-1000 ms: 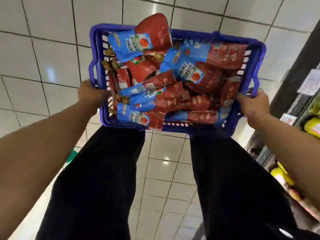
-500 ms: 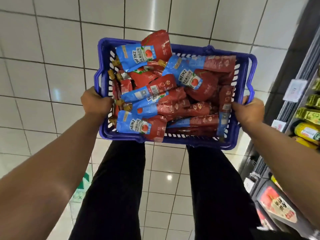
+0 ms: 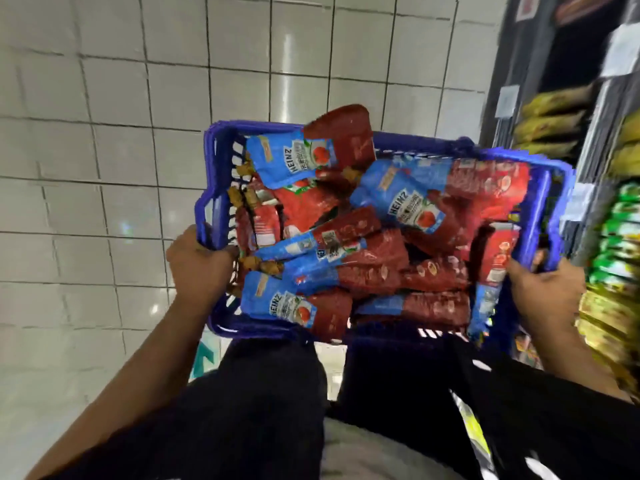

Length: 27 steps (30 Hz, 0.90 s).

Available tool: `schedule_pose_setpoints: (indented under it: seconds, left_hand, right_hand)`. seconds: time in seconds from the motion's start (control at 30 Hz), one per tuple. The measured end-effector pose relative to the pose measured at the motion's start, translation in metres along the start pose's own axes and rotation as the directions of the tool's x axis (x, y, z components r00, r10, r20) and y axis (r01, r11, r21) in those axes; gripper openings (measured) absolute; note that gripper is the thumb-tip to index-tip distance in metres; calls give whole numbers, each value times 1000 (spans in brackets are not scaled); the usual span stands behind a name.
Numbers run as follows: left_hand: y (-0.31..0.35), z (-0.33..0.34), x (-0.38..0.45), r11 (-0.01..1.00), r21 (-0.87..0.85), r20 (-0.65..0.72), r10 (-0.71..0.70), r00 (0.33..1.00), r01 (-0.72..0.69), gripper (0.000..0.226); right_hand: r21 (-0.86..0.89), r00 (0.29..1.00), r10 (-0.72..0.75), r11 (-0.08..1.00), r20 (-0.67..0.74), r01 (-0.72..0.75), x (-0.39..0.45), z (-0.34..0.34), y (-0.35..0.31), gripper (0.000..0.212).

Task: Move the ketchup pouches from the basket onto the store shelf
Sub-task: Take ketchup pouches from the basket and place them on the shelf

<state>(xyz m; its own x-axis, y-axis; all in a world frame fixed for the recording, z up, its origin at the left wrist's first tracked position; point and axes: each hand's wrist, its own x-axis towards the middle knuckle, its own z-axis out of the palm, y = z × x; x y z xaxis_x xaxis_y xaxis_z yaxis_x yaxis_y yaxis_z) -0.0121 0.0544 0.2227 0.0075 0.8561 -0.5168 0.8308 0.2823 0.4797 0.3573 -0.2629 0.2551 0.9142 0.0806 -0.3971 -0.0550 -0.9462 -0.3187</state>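
I hold the blue basket (image 3: 381,140) over my legs, above the tiled floor (image 3: 104,133). My left hand (image 3: 197,261) grips the basket's left rim, fingers curled around it; my right hand (image 3: 543,289) clamps its right rim the same way. The ketchup pouches (image 3: 398,202), red and blue, lie heaped inside the basket, one poking above its far wall. The store shelf (image 3: 602,202), blurred and stocked with yellow and green packets, stands just right of the basket.

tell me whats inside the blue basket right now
The blue basket, gripped by the left hand and right hand, holds a heap of red and blue Heinz ketchup pouches. The basket floor and any lower pouches are covered by the pile.
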Motion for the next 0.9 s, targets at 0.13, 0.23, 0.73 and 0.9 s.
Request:
schedule_pose_setpoints:
  seconds: [0.13, 0.23, 0.73, 0.9]
  left_hand:
    - [78, -75, 6, 990, 16, -8, 139, 990, -139, 21]
    - [132, -112, 29, 973, 0, -16, 229, 973, -229, 18]
    - [351, -164, 192, 992, 45, -150, 126, 981, -121, 21]
    - [429, -177, 270, 987, 51, -145, 157, 977, -151, 24]
  right_hand:
    - [167, 998, 31, 985, 46, -38, -24, -55, -62, 29]
    - [338, 998, 27, 940, 48, -41, -26, -73, -106, 26]
    - [389, 989, -122, 918, 80, 82, 141, -87, -368, 19]
    - [301, 989, -147, 945, 32, 131, 201, -92, -462, 22]
